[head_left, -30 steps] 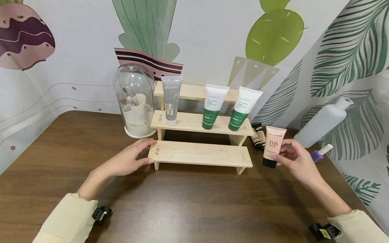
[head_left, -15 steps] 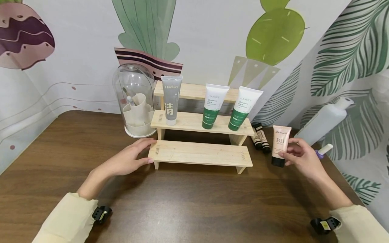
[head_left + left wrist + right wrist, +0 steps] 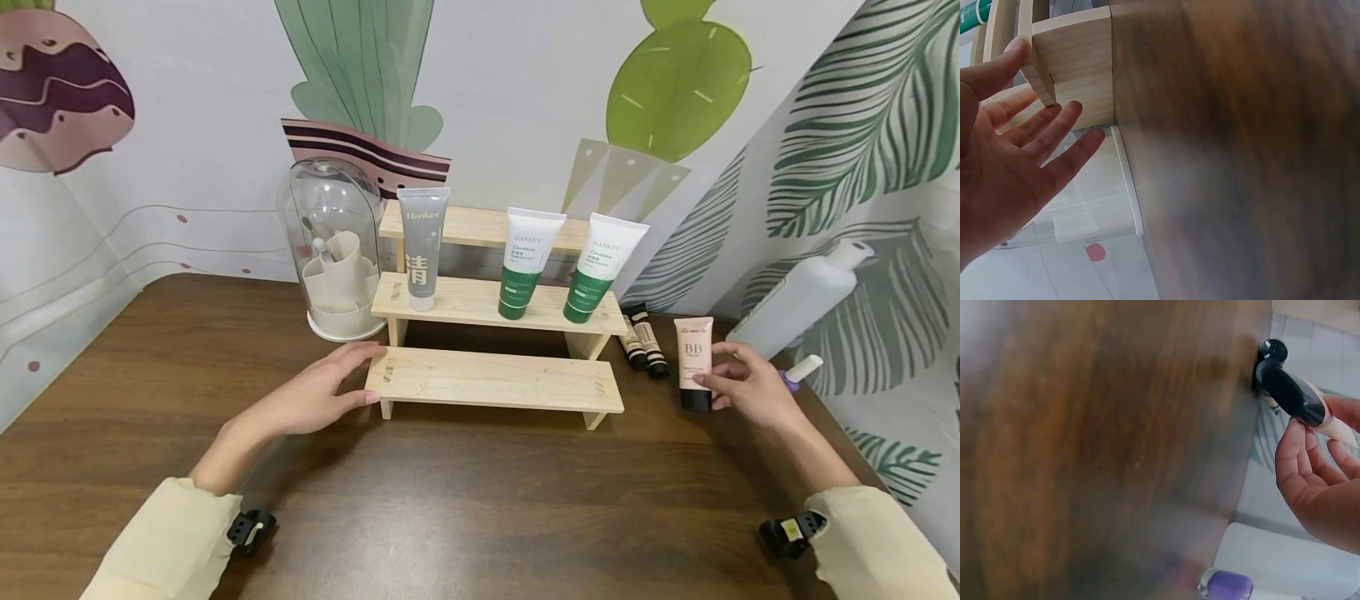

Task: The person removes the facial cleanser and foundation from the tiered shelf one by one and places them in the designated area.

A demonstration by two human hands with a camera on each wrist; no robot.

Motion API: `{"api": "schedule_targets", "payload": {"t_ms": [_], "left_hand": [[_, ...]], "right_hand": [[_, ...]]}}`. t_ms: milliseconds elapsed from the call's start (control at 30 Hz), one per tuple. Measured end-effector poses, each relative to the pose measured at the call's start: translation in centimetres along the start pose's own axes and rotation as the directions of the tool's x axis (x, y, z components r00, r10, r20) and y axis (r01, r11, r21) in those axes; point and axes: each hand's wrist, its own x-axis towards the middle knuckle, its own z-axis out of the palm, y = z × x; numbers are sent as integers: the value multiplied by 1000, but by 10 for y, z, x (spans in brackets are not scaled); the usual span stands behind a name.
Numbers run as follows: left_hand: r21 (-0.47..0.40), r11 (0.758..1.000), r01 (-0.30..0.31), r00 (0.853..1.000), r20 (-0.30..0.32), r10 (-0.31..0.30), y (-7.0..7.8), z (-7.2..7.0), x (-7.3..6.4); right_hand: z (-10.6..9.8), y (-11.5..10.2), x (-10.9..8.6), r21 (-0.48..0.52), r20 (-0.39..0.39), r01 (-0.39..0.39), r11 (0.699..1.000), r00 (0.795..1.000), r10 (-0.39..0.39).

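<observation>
My right hand [image 3: 752, 392] pinches a pink BB cream tube [image 3: 694, 354] with a black cap between thumb and fingers. The tube is upright, cap down, right of the shelf; its black cap [image 3: 1291, 394] faces the camera in the right wrist view. My left hand [image 3: 318, 392] touches the left end of the lowest step of a three-tier wooden shelf [image 3: 495, 379]. In the left wrist view its thumb and fingertips meet the step's end, fingers mostly straight. On the middle step stand a grey tube [image 3: 423, 250] and two white-and-green tubes, one at centre [image 3: 528, 262] and one at right [image 3: 602, 267].
A clear dome [image 3: 330, 200] covers a cream brush holder left of the shelf. Two small black-capped tubes [image 3: 643, 342] lie between the shelf and the pink tube. Behind my right hand are a translucent bottle [image 3: 798, 300] and a purple nail polish bottle [image 3: 1229, 585].
The right hand has carried the BB cream tube rightward, away from the shelf, and the tube is now straighter and slightly lower than half a second ago. The left hand stays put.
</observation>
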Motion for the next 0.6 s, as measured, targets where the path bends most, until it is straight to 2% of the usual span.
{"api": "schedule_targets", "payload": {"t_ms": [300,600], "left_hand": [[-3,1000,4,1000,0,-4,1,0,0],[5,1000,1,1000,-4,-1,0,0,0]], "right_hand": [[-3,13,12,65,44,-80,995,996,77],[-5,20,18,173,87,-140,975,988,126]]}}
